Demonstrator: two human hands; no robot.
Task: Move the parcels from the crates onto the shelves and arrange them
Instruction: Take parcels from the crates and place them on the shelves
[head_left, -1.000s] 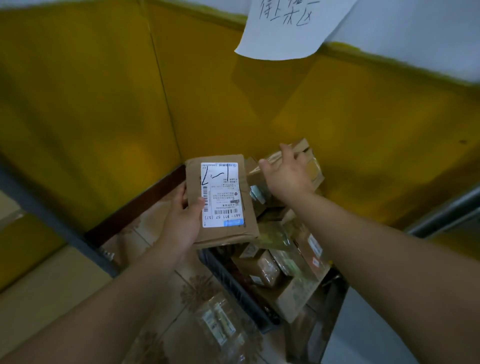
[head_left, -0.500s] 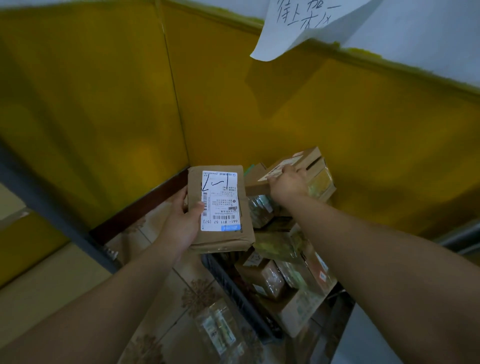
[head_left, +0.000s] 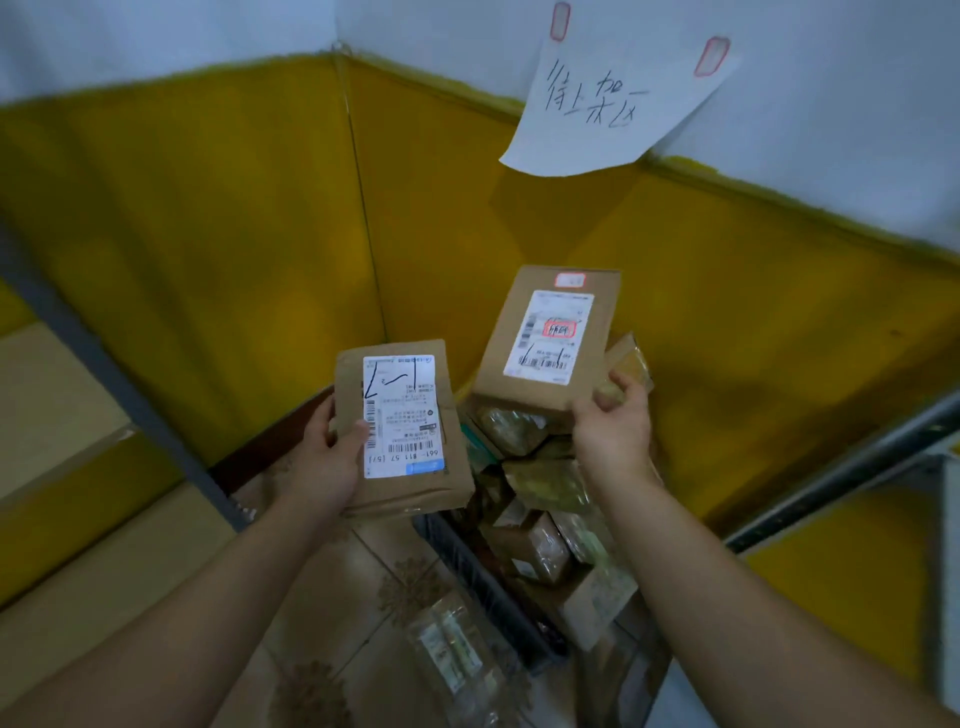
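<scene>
1. Left hand (head_left: 324, 462) is wrapped around a flat brown cardboard parcel (head_left: 402, 426), thumb pressed on the front by the white shipping label (head_left: 402, 415), fingers tucked behind the left edge. The label has a barcode and black marker scribble on it. The parcel faces up at the camera, held in the air above the floor.

2. Right hand (head_left: 613, 431) pinches the lower right corner of a second parcel (head_left: 550, 338), also plain matte cardboard and rectangular, tilted back a bit. It has a white label with a red stamp plus a small red-edged sticker near the top. It's up clear of the pile.

3. The two parcels are side by side with a slim gap between them, not touching.

4. Right under the hands sits a dark plastic crate (head_left: 467, 566) with ribbed sides, crammed with more parcels (head_left: 540, 525): small cartons, lots of glossy clear tape and crinkly wrap. The stuff heaps above the rim.

5. One clear-wrapped packet (head_left: 452, 654) lies on the patterned tile floor (head_left: 332, 587) just left of the crate.

6. Behind is a corner of a yellow-painted wall (head_left: 218, 234), white above, with a curling handwritten paper sign (head_left: 618, 98) taped up.

7. A grey metal shelf post (head_left: 119, 384) slants down the left side and another shelf rail (head_left: 841, 478) runs at the right, so the crate is boxed in. Open room is mostly the tile to the lower left.
</scene>
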